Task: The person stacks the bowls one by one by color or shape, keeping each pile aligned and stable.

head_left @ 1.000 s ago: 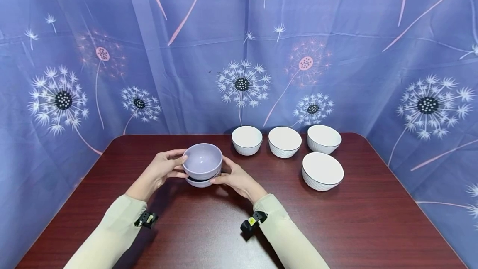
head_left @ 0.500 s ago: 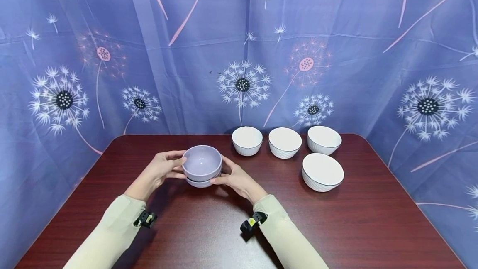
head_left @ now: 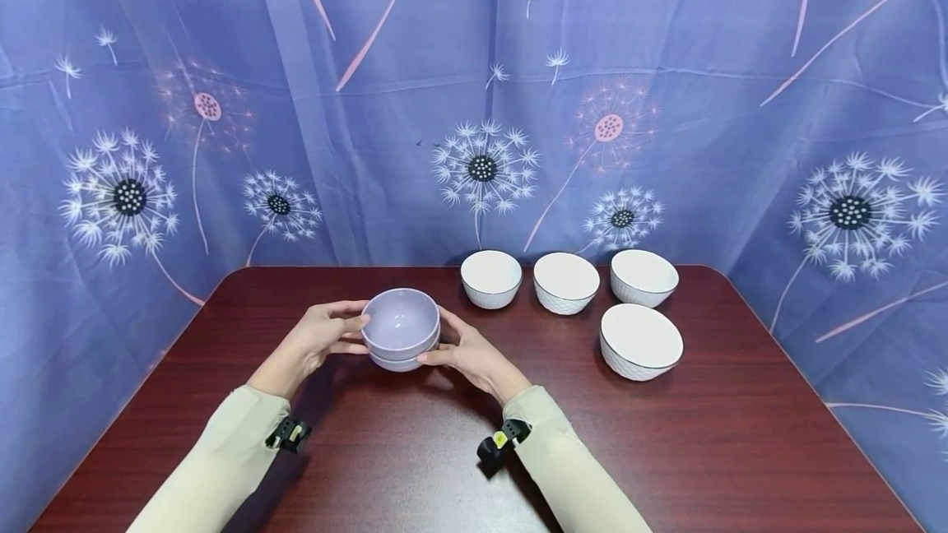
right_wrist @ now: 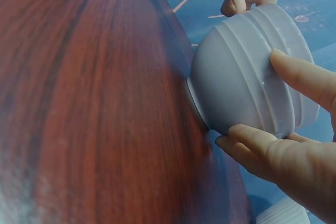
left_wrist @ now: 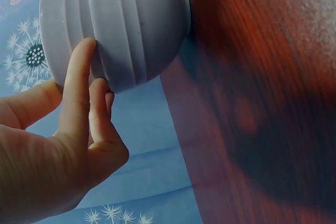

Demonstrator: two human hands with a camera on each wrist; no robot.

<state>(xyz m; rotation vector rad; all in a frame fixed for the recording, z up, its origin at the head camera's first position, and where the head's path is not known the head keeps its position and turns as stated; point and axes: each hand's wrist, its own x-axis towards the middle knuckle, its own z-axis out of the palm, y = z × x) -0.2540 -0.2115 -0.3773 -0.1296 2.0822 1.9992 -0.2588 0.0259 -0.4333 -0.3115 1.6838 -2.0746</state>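
Observation:
Two lavender bowls are nested together, left of centre in the head view. The upper bowl (head_left: 401,321) sits inside the lower bowl (head_left: 395,364), with a band of the lower one's outside showing below. On the left, my left hand (head_left: 317,337) grips the upper bowl, its thumb near the rim. My right hand (head_left: 476,359) holds the lower bowl from the right, thumb in front and fingers round the far side. The right wrist view shows the lower bowl's foot close to the tabletop; whether it touches, I cannot tell.
Several white textured bowls stand on the right part of the dark red wooden table (head_left: 741,434); the nearest white bowl (head_left: 640,341) is in front of the others. A blue dandelion-print curtain (head_left: 370,146) hangs behind and at both sides.
The upper lavender bowl has sunk down into the lower one, and the dark gap between them has closed. My hands stay in nearly the same place.

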